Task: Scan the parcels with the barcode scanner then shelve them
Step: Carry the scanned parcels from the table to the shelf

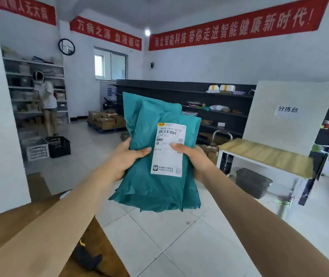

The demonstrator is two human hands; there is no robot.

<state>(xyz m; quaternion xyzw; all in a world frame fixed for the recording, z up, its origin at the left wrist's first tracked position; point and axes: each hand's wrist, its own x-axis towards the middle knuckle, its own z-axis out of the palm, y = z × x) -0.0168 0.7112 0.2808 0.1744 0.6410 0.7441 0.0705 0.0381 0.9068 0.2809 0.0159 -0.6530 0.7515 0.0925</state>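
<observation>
I hold a teal plastic parcel (pixel 151 176) upright in front of me with both hands. Its white shipping label (pixel 168 156) with a barcode faces me. My left hand (pixel 125 156) grips the parcel's left edge, thumb across the front. My right hand (pixel 191 156) grips the right edge, thumb pressing on the label. A dark barcode scanner (pixel 87 258) with a yellow detail lies on the wooden table (pixel 9 232) at the lower left, under my left forearm. Long dark shelves (pixel 189 92) run along the far wall.
A sorting table (pixel 265 154) with a white signboard stands at the right, a dark bin (pixel 251 182) beneath it. Cardboard boxes on a pallet (pixel 107 120) sit on the floor ahead. A person (pixel 45 100) stands at pale shelves on the left, beside crates (pixel 47 146).
</observation>
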